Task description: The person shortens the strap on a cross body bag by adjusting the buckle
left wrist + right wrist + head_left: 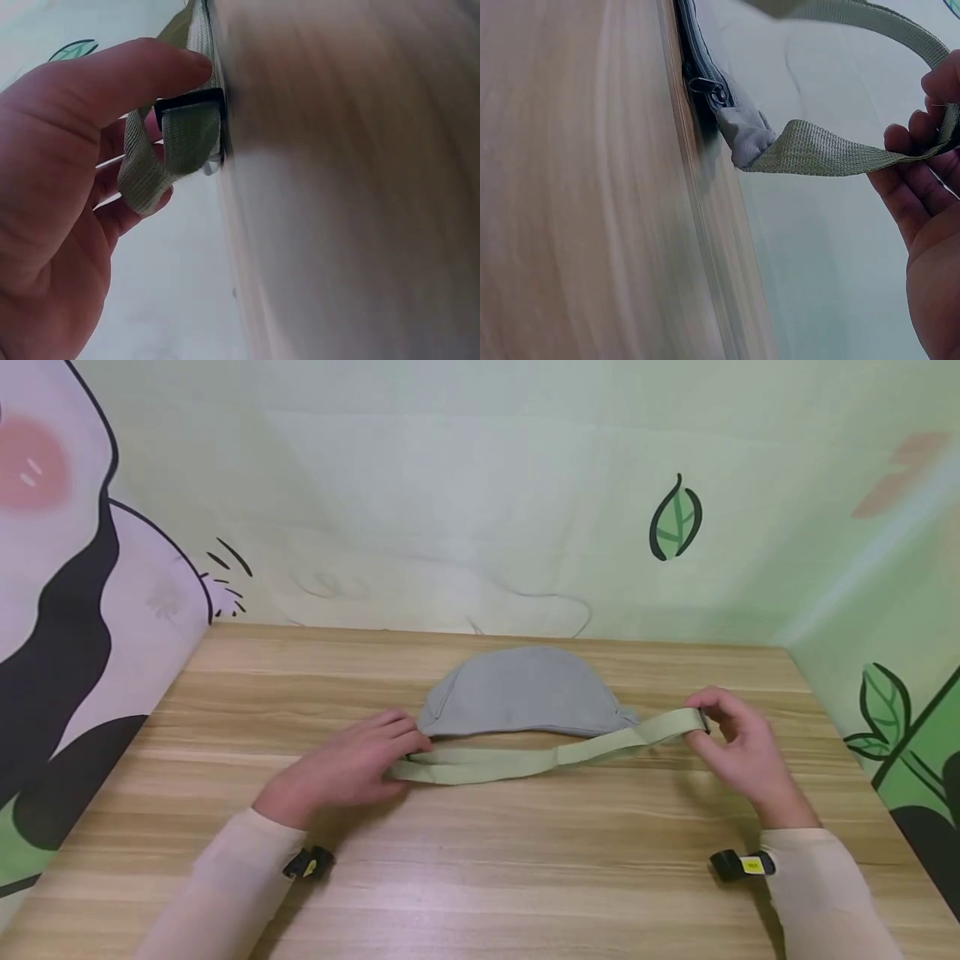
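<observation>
A grey waist bag point(525, 689) lies on the wooden table, its curved side toward the wall. Its pale green strap point(487, 766) runs in front of it between both hands. My left hand point(352, 762) pinches the strap at the bag's left end; in the left wrist view the thumb lies by a black slide buckle point(193, 101), with a strap loop hanging below. My right hand point(742, 745) holds the strap's other end, raised off the table, at a dark buckle point(703, 721). The right wrist view shows a zipper pull point(705, 86) near the bag's corner.
The wooden table point(480, 877) meets a pale green backdrop point(420, 485) with cartoon leaves and a panda-like figure. A black wrist device sits at each cuff, one at the left point(309, 862) and one at the right point(738, 865).
</observation>
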Action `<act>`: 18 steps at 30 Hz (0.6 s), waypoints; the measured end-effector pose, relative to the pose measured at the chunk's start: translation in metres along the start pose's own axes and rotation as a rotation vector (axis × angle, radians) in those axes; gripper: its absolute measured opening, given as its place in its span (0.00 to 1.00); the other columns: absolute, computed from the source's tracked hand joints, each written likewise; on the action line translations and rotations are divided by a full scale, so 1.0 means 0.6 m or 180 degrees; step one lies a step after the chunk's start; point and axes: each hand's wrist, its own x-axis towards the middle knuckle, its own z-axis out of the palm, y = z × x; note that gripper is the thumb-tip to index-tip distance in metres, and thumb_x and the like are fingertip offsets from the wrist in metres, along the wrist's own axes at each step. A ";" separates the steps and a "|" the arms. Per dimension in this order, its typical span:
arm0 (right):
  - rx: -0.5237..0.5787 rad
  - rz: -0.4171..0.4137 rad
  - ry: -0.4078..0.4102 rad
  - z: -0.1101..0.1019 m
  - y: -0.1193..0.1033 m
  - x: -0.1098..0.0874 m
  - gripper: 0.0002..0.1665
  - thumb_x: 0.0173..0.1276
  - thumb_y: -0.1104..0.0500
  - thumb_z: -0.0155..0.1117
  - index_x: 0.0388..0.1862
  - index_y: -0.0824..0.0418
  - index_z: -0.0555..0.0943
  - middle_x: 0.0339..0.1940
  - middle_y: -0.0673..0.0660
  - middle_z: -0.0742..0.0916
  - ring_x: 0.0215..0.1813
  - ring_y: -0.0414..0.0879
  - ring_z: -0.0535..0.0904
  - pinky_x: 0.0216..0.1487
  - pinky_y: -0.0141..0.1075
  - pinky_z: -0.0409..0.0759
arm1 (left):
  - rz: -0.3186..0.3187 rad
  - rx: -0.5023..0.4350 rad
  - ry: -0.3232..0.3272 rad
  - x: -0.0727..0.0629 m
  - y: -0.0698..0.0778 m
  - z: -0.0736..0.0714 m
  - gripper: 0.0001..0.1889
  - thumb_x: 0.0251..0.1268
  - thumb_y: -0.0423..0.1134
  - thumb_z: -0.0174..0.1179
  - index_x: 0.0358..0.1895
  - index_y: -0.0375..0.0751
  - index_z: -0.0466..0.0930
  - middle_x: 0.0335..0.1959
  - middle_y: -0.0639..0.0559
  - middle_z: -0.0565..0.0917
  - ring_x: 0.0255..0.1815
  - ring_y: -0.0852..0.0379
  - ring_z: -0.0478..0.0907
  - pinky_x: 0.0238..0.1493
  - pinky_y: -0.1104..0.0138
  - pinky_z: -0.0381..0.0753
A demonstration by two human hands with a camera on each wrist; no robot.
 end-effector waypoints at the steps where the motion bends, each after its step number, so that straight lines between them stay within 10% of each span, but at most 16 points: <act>1: -0.0013 0.0009 0.0015 -0.001 0.000 0.000 0.15 0.59 0.88 0.59 0.44 0.79 0.79 0.43 0.36 0.84 0.47 0.33 0.80 0.55 0.20 0.77 | -0.0014 0.0022 0.0003 -0.001 -0.001 0.000 0.25 0.59 0.38 0.79 0.60 0.45 0.84 0.55 0.54 0.85 0.61 0.52 0.78 0.67 0.55 0.82; 18: 0.0031 0.0289 0.0344 -0.034 0.001 -0.005 0.14 0.62 0.87 0.59 0.45 0.79 0.80 0.42 0.38 0.87 0.46 0.33 0.82 0.54 0.21 0.78 | -0.0311 0.0015 0.0041 -0.032 -0.022 -0.016 0.20 0.59 0.42 0.79 0.53 0.46 0.86 0.49 0.56 0.84 0.56 0.54 0.78 0.61 0.54 0.83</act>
